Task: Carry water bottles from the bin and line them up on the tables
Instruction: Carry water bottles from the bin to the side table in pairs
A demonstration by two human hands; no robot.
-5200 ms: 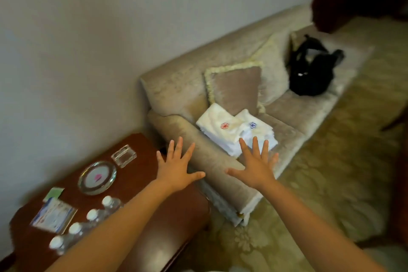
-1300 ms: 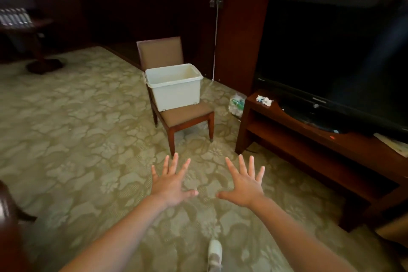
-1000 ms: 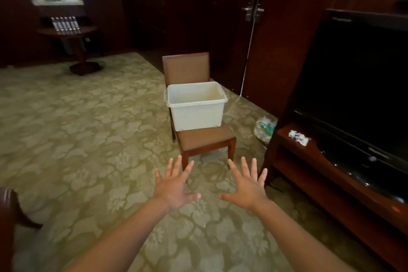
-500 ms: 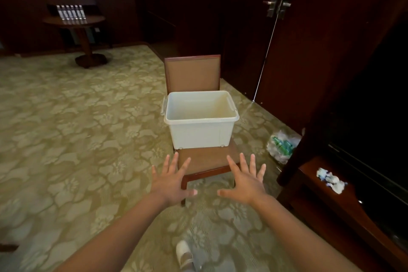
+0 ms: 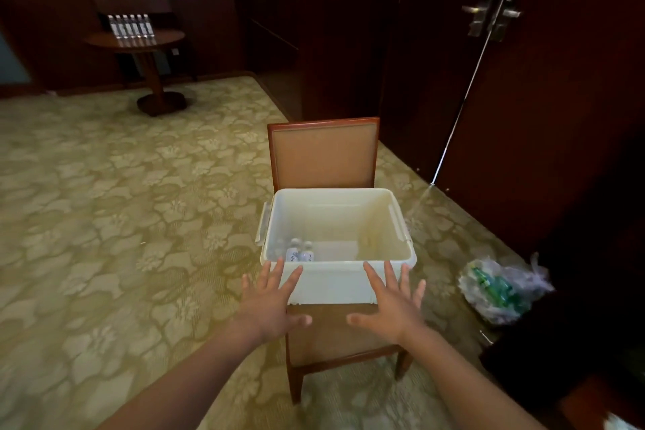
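Bottles (image 5: 300, 251) lie low in the white bin (image 5: 335, 284), just beyond the left hand (image 5: 270, 305); it and the right hand (image 5: 391, 307) hover empty, fingers (image 5: 389, 274) spread apart, by the near wall. Perched on a chair (image 5: 323, 157) seat, the bin could slide off if a reach drags its rim, I'd guess. That near wall hides most of the bottles, so I can't count them. Far past the fingers, a row of bottles (image 5: 130, 25) on the round desk (image 5: 167, 37) is dim.
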